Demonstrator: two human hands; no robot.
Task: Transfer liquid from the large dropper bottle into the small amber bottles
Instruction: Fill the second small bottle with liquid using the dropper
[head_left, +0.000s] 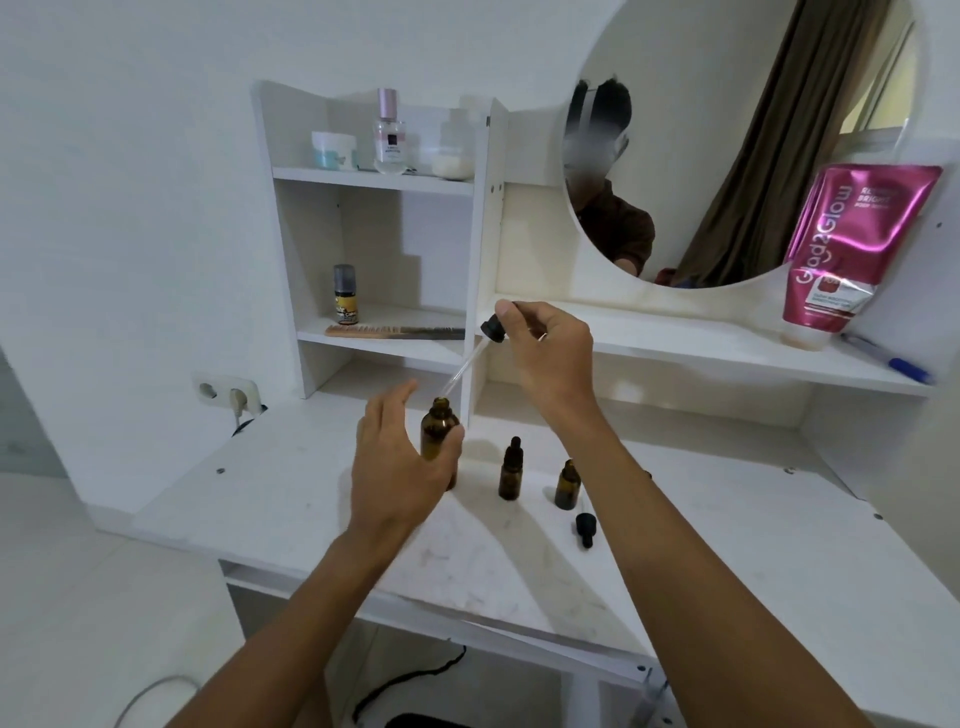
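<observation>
While your left grip (400, 467) wraps the large amber glass bottle (439, 428) on the white tabletop (727, 519), your right grip (550, 353) pinches the black-capped glass dropper (492, 331) just above its mouth; two small amber bottles (510, 470) stand beside.

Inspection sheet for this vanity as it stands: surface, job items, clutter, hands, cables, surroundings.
Surface: white tabletop, faintly marked.
Job's things: large dropper bottle open, upright; capped small bottle; second small bottle appears uncapped, loose dropper cap lying in front of it.
Clutter: comb, pink tube and pen on shelves.
Grippers: left hand holds the large dropper bottle; right hand pinches the dropper, tip just above the bottle's mouth.
Cables: plug in wall socket; black cable under the table.
Surroundings: round mirror, white wall.
</observation>
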